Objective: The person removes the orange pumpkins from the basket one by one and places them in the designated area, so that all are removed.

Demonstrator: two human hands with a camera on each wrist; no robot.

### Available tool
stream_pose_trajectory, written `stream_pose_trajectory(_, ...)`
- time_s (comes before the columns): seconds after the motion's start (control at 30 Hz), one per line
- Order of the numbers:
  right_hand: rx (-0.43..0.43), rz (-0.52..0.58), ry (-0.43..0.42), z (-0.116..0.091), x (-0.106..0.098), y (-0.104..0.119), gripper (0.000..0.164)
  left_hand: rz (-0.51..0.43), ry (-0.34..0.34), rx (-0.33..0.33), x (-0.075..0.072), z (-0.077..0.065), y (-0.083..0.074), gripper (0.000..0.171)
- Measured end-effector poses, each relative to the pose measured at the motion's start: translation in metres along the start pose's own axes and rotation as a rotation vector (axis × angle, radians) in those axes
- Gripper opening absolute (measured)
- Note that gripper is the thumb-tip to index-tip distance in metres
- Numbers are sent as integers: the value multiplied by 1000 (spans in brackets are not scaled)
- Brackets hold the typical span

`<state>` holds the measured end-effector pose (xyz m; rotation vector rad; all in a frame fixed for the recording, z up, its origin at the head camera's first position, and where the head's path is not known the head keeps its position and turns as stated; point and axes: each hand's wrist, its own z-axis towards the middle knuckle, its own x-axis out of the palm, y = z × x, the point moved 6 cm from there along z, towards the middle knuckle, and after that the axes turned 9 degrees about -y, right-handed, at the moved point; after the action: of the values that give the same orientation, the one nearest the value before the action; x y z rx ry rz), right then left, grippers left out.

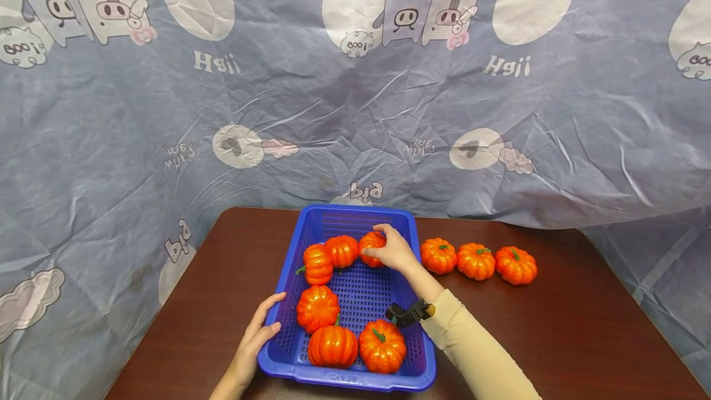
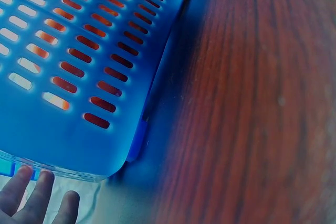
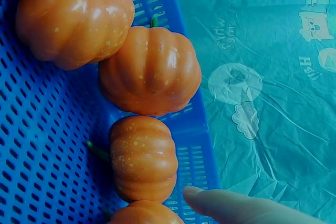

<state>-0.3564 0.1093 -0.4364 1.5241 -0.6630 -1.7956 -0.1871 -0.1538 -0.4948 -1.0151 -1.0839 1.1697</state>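
Observation:
My right hand reaches into the blue plastic basket and grips an orange toy pumpkin near the back right corner, thumb and fingers about its sides. Several more pumpkins line the basket's left, back and front sides, among them a ribbed one with its stem pointing left. In the right wrist view one finger shows beside the pumpkins. My left hand rests against the basket's left rim, fingers extended. Its fingertips touch the rim in the left wrist view.
Three pumpkins stand in a row on the brown table, right of the basket; the leftmost pumpkin is close to its wall. A grey-blue printed cloth hangs behind the table. A black strap circles the right wrist.

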Motion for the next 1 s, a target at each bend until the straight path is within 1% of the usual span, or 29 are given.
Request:
stream_pose_trajectory(0.27,-5,-54,34,-3,2,1,66,6,1,12,0,0,-1,47)
stream_pose_trajectory(0.53,5,-76,84,-6,5,1,71,18,-10,3,-1,0,0,47)
stream_pose_trajectory(0.73,4,-97,92,-6,6,-1,75,15,-9,1,0,0,0,48)
stream_pose_trajectory(1.0,33,-127,104,-5,8,-3,86,15,-17,7,-1,0,0,48)
